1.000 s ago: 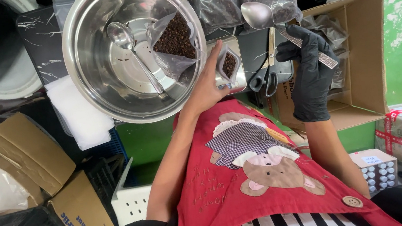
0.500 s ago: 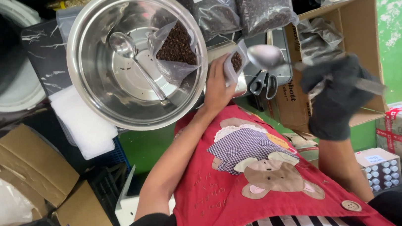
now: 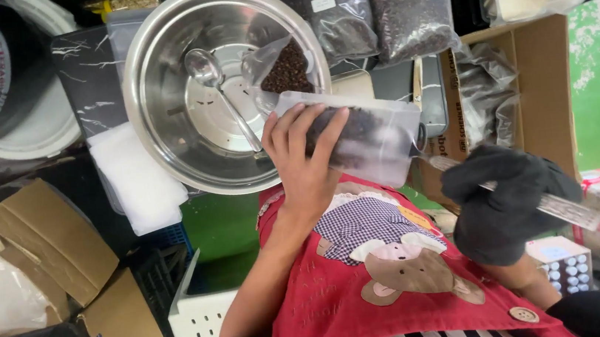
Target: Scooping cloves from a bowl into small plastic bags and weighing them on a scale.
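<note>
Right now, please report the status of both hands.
Left hand bare, gripping clear bag of dark grains. Right hand gloved, holding metal utensil. Steel bowl beside.

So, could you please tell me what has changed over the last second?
The left hand has tipped its clear pouch of dark bits from upright to lying sideways. The gloved right hand has come down and drawn its metal spoon away from the pouch, toward the red apron. The steel bowl, with its spoon and bag inside, stayed as it was.
</note>
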